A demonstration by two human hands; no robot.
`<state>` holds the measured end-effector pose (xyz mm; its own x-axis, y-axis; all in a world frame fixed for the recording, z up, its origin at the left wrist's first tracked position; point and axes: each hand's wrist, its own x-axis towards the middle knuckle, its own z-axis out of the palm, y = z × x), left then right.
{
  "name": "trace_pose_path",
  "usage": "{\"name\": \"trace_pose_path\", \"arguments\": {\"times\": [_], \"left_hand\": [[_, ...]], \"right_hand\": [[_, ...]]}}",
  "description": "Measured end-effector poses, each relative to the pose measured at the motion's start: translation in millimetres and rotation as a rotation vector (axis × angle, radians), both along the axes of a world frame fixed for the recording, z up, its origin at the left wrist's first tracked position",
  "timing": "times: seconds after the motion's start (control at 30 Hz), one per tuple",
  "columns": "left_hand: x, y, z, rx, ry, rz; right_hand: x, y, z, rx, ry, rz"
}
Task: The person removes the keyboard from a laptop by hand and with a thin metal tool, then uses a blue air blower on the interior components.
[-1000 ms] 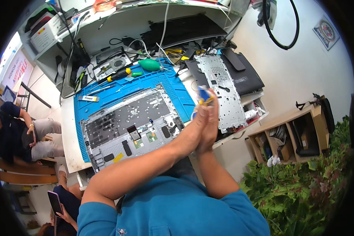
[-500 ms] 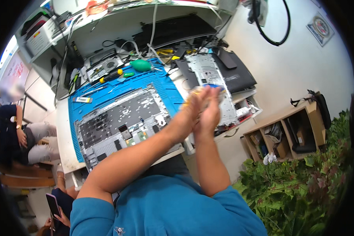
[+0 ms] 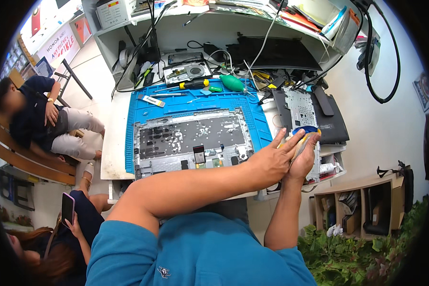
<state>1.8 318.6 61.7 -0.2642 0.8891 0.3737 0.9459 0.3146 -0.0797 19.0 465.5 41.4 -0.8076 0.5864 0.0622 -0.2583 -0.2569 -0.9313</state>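
My left hand point(image 3: 274, 159) and my right hand point(image 3: 301, 162) are together at the right of the desk, both on a small blue, yellow and pale object point(image 3: 305, 129), perhaps a cloth or packet. My right hand cups it from below, and my left fingers press over it. A perforated metal plate point(image 3: 299, 106) lies on dark panels point(image 3: 333, 128) behind them. To their left, a laptop chassis point(image 3: 186, 136) with exposed innards lies on a blue silicone mat point(image 3: 128, 143).
A green air blower point(image 3: 232, 82), screwdriver point(image 3: 193, 85) and tangled cables crowd the desk's back. Two people point(image 3: 52, 114) point(image 3: 62, 238) sit at left, one holding a phone point(image 3: 67, 208). Low wooden shelves point(image 3: 319, 200) and foliage point(image 3: 348, 257) are at lower right; a hanging cable loop point(image 3: 395, 71) at upper right.
My hands have shifted from rubbing upright together to lying angled, left fingers over the object in the right hand. The view has also shifted, showing more of the shelf and seated people.
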Motion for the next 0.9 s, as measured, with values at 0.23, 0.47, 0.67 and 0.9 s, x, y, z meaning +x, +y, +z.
{"name": "trace_pose_path", "arguments": {"times": [0.23, 0.47, 0.67, 0.9], "left_hand": [[-21, -72, 45, 0.188, -0.736, -0.357], [-39, -132, 70, 0.262, -0.690, -0.103], [-29, -191, 62, 0.313, -0.803, 0.027], [-35, -191, 53, 0.323, -0.849, 0.023]], "right_hand": [[55, -6, 12, 0.780, -0.122, 0.047], [85, -2, -7, 1.619, -0.014, 0.183], [76, -18, 1, 1.637, -0.059, 0.304], [86, -18, -6, 1.587, -0.004, 0.288]]}}
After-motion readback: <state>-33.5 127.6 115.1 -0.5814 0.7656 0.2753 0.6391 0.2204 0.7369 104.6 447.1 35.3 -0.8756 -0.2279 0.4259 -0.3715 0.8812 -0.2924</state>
